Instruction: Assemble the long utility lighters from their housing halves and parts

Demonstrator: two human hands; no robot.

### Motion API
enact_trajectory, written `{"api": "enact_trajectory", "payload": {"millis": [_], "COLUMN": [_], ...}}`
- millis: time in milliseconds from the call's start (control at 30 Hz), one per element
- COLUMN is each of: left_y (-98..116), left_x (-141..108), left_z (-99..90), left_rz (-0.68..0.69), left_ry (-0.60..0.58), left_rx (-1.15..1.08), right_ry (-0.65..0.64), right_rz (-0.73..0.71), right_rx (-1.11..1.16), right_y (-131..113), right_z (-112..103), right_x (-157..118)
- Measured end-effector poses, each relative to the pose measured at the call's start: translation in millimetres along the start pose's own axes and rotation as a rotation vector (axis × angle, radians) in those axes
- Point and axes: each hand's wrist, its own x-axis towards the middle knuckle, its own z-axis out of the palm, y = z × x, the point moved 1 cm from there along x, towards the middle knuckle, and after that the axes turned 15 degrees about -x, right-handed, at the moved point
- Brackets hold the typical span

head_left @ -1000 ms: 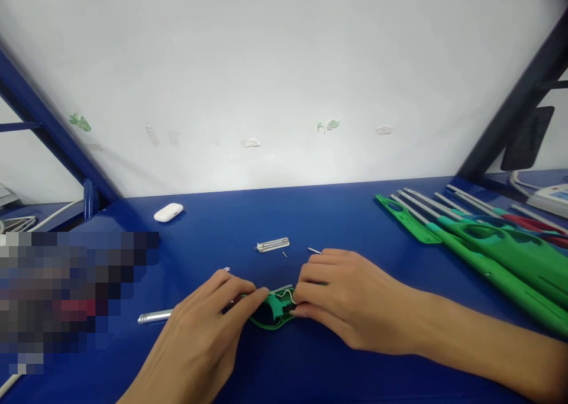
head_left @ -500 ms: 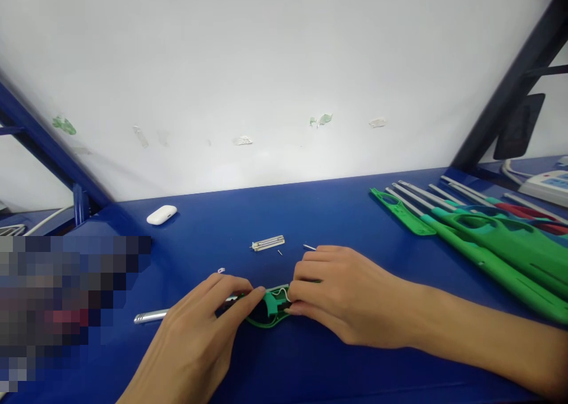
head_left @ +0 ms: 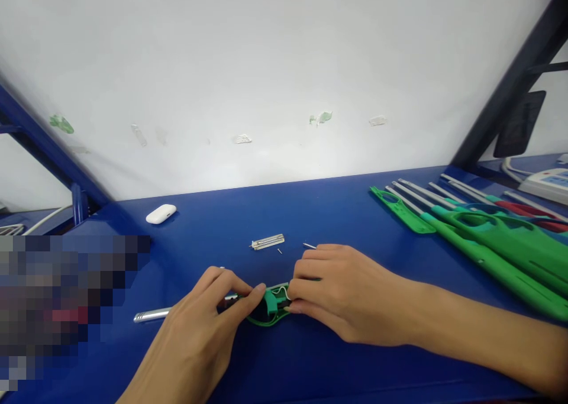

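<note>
An opened long-nosed lighter (head_left: 273, 318) with a green shell lies on the blue table between my hands. Inside it show a teal trigger piece, a thin white wire and black parts. Its silver tube (head_left: 151, 315) sticks out to the left beneath my left hand (head_left: 199, 327), whose thumb and fingers grip the lighter near the tube. My right hand (head_left: 341, 291) is closed on the right end of the shell, fingertips pressed at the inner black part; the grip hides what they pinch. Beyond the hands lie a clear fluid tank (head_left: 267, 242) and a tiny screw (head_left: 279, 251).
Several green and red lighters (head_left: 501, 238) lie at the right, beside a loose green shell half (head_left: 403, 212). A white earbud case (head_left: 161, 214) sits at the back left. A thin metal rod (head_left: 309, 246) pokes out behind my right hand. A white wall (head_left: 275, 84) closes the back.
The view has shifted very slightly. My left hand has tilted a little over the lighter; my right hand keeps its place on the shell's right end.
</note>
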Motion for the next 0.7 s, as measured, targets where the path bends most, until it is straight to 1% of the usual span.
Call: {"api": "enact_trajectory", "payload": {"millis": [167,333,400,433,500,633,700], "left_y": [0,-1,-2,-2,-4,-4,-3], "left_x": [-2,-3,-4,-5,-7,-9,-9], "left_z": [2.0,4.4,5.4,5.7,5.9,5.1,4.9], "left_rz": [-0.017,-0.003,0.005,0.008,0.013,0.013,0.017], "left_ry": [-0.003,-0.003,-0.015,-0.014,-0.006,0.001,-0.005], "left_rx": [-0.007,-0.009,0.003,0.009,0.015,0.008,0.003], "right_ry": [-0.011,-0.021,-0.035,-0.052,-0.115,-0.321,-0.386], "right_rz": [0.049,0.193,0.232,0.229,0.204,0.193,0.187], "right_rx": [0.055,0.183,0.184,0.168,0.122,0.063,0.043], "right_y": [0,-4,-6,-7,-8,-6,-3], "right_z": [-1,-6,-7,-9,-12,-21,-26], "right_x": [0,3,6,8,12,26,33]}}
